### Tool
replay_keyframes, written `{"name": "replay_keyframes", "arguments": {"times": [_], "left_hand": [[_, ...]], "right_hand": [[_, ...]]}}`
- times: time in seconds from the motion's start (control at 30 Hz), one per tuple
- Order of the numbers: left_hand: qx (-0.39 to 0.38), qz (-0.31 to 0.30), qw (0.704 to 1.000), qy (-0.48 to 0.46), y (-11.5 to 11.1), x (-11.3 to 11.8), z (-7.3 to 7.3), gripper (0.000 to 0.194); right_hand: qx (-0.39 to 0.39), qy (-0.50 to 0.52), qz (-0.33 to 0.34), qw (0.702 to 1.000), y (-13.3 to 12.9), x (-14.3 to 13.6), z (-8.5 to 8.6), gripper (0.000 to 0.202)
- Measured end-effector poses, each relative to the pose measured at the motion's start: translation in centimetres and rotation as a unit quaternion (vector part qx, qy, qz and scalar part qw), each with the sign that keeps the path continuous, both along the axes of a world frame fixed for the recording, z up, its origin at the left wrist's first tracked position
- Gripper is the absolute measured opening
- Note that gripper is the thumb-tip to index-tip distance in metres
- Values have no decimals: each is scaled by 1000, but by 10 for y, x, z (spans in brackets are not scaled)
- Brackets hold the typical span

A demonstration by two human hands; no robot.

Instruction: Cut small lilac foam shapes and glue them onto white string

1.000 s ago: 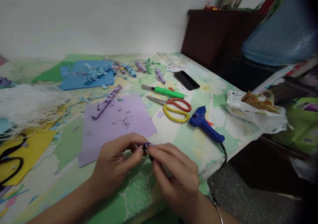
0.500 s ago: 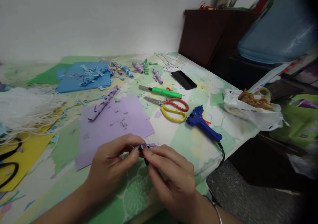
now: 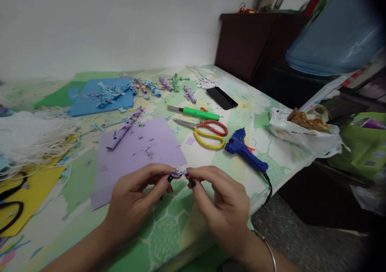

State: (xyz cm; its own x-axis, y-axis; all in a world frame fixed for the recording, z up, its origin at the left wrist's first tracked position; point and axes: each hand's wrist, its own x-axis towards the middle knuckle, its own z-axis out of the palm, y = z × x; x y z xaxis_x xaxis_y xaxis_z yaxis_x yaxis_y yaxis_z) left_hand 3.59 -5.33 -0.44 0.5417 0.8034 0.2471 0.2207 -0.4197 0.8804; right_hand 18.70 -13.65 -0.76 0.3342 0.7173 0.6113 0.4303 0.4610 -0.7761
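Observation:
Between my fingertips is a small purple foam or paper piece (image 3: 179, 173), pinched at both ends just above the table's near edge. My left hand (image 3: 137, 199) is closed on its left end, and my right hand (image 3: 221, 207) pinches the right end. Much of the piece is hidden by the fingers. A purple sheet (image 3: 159, 143) lies just beyond my left hand, with a rolled purple tube (image 3: 125, 129) and small scraps on it. Scissors (image 3: 209, 133) with one red and one yellow handle lie past my right hand, beside a blue glue gun (image 3: 247, 151).
A green-handled knife (image 3: 199, 113) and a black phone (image 3: 222, 98) lie farther back. Blue sheets (image 3: 87, 99) hold curled scraps, near several small rolled tubes. White string (image 3: 33, 135) and black-handled scissors (image 3: 12, 203) are at left. A plastic bag (image 3: 304, 133) sits at the right edge.
My right hand has shifted slightly right and turned, its fingers drawing a little apart from my left hand. More of the purple piece now shows between them. The view has moved slightly.

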Motion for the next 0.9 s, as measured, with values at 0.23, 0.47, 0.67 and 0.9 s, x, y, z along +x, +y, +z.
{"name": "replay_keyframes", "arguments": {"times": [0.23, 0.47, 0.67, 0.9], "left_hand": [[-108, 22, 993, -35, 0, 3, -1, 15], [-170, 27, 984, -46, 0, 5, 0, 14], [-158, -6, 986, -48, 4, 6, -1, 2], [-180, 8, 983, -28, 4, 5, 1, 7]], "right_hand": [[-97, 71, 67, 990, 18, 4, -10, 14], [-123, 107, 70, 984, 19, 3, -17, 7], [-135, 122, 83, 980, 21, 3, -17, 6], [15, -90, -18, 996, 15, -1, -16, 15]]}}
